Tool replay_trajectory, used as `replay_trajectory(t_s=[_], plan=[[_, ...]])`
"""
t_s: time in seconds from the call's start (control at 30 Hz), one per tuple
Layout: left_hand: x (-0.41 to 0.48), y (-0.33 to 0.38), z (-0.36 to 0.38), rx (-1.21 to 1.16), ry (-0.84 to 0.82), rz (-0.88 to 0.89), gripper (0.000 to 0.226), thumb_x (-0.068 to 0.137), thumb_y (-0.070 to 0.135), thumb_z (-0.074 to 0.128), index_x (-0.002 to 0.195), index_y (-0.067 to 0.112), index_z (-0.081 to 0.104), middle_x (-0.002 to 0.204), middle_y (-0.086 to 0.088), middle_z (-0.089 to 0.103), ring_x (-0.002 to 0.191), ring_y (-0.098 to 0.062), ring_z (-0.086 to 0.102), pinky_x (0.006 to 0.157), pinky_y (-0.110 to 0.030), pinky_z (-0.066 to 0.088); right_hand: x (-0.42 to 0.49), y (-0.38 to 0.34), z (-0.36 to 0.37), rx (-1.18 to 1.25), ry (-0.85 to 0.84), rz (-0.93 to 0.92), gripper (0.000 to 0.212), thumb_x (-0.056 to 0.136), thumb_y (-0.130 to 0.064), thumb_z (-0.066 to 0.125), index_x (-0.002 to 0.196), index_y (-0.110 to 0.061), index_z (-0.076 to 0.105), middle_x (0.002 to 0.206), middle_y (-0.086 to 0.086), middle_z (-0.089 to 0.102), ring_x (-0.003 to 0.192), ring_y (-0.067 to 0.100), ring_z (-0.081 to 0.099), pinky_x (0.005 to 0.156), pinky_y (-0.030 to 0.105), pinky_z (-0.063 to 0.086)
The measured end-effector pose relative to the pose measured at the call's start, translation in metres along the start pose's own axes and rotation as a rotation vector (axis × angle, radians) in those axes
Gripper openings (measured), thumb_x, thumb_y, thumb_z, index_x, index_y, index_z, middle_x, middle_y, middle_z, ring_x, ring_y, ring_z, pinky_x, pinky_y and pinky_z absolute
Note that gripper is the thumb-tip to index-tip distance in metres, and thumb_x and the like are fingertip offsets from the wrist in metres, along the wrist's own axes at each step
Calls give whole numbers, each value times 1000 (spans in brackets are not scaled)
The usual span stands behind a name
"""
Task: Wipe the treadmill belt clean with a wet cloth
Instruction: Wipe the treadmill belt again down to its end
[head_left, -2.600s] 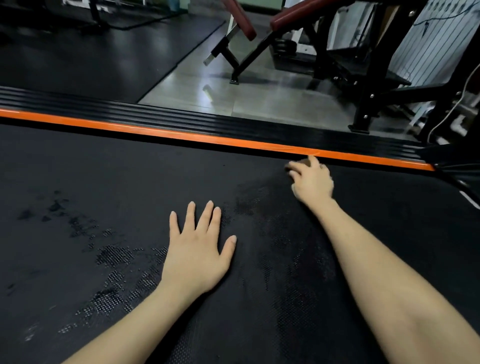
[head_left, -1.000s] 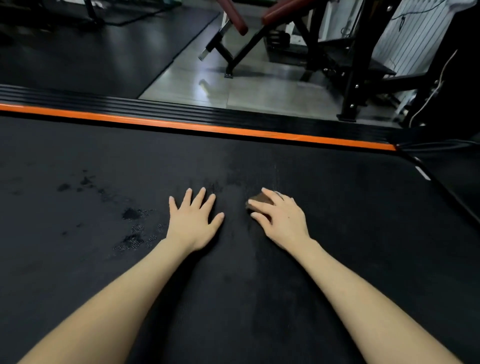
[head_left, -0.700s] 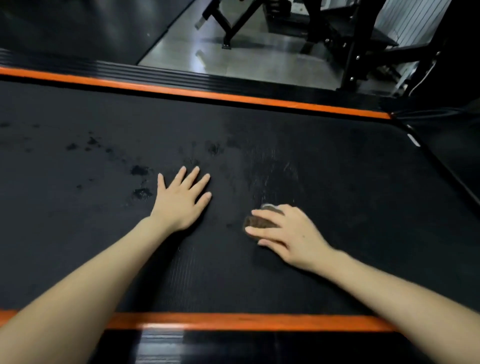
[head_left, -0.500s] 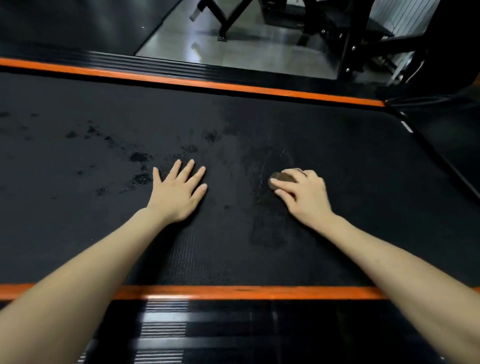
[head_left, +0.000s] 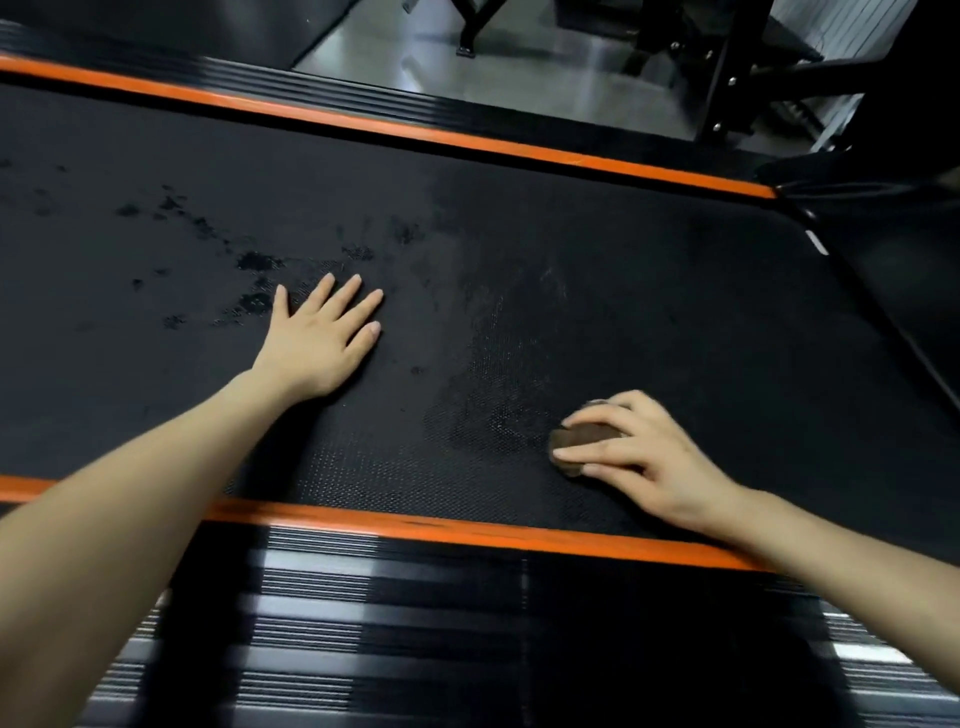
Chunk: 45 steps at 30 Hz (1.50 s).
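Right hand (head_left: 644, 452), lower right of frame, fingers curled over a brown cloth (head_left: 584, 441) on the belt (head_left: 571, 249). Left hand (head_left: 322, 332), centre left, flat, fingers spread.

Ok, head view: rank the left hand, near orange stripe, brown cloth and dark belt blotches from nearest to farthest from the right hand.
1. Brown cloth, pinched under the right hand.
2. Near orange stripe, just below it in frame.
3. Left hand, flat on the belt, leftward.
4. Dark blotches, farther left, past the left hand.
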<state>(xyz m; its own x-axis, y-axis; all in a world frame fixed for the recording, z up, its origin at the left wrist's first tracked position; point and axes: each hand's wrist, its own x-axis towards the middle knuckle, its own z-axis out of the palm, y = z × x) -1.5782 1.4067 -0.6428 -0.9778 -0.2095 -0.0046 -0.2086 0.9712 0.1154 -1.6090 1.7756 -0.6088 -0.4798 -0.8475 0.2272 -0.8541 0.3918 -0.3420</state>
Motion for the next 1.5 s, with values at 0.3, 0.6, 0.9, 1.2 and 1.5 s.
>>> replay_trajectory(t_s=[0.3, 0.6, 0.9, 1.2, 1.5], plan=[[-3, 5, -5, 7, -14, -29, 51, 99, 50, 14, 150, 40, 9, 159, 10, 3, 147, -14, -3, 116, -51, -4, 38, -15, 12, -21, -185, -299, 32, 94, -45, 46, 120, -39, 62, 127, -4, 55, 103, 20, 46, 86, 39, 43], [0, 3, 1, 5, 29, -2, 52, 100, 48, 15, 150, 37, 11, 160, 7, 5, 147, -18, -1, 115, -55, -3, 71, -58, 55, 52, -74, -348, 28, 92, -43, 49, 109, -34, 70, 110, 2, 62, 82, 24, 49, 67, 38, 46], [0, -2, -5, -4, -9, 66, 52, 100, 48, 15, 150, 35, 11, 160, 5, 4, 147, -20, -3, 113, -59, -4, 91, -83, 56, -126, -124, -248, 34, 95, -45, 41, 121, -39, 61, 112, 5, 59, 80, 20, 45, 58, 32, 45], [23, -68, -16, -15, 42, 61, 52, 99, 51, 16, 149, 36, 18, 159, -6, 11, 145, -34, 4, 114, -56, -1, 89, -81, 52, -120, -132, -267, 23, 91, -43, 55, 110, -40, 68, 101, 4, 62, 72, 18, 46, 53, 29, 40], [58, -81, -4, 26, 56, 53, 58, 98, 53, 11, 151, 30, 16, 159, -11, 9, 144, -39, 1, 113, -59, -1, 195, 9, 54, -425, 301, 598, 42, 86, -55, 36, 103, -38, 71, 109, 1, 62, 90, 31, 55, 71, 46, 51]])
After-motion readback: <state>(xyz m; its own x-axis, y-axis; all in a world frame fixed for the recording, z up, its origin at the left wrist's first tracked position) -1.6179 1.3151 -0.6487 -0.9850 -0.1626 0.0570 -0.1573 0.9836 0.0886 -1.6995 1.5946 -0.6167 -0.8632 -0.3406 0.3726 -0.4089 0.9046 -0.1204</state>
